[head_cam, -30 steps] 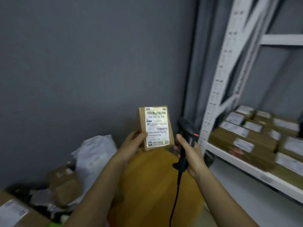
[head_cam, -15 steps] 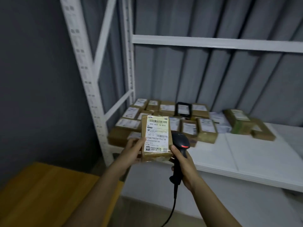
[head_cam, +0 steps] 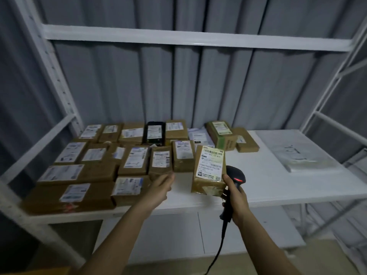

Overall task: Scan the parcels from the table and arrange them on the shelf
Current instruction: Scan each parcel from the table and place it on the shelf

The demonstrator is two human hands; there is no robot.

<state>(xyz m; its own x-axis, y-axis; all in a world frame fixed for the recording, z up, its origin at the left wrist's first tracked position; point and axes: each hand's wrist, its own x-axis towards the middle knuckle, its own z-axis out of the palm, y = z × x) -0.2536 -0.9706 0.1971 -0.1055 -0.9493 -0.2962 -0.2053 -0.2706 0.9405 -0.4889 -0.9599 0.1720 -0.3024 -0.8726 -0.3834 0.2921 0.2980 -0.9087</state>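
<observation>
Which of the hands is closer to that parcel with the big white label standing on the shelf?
Right. The right hand touches the parcel while gripping the scanner; the left hand is apart, to its left.

Brown parcel (head_cam: 209,171), white label; black scanner (head_cam: 235,178); white shelf (head_cam: 258,187).

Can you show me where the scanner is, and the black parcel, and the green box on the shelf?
scanner (head_cam: 236,176): head view, on its black head by the red light.
black parcel (head_cam: 154,133): head view, on its white label.
green box (head_cam: 227,142): head view, on its green front side.
</observation>
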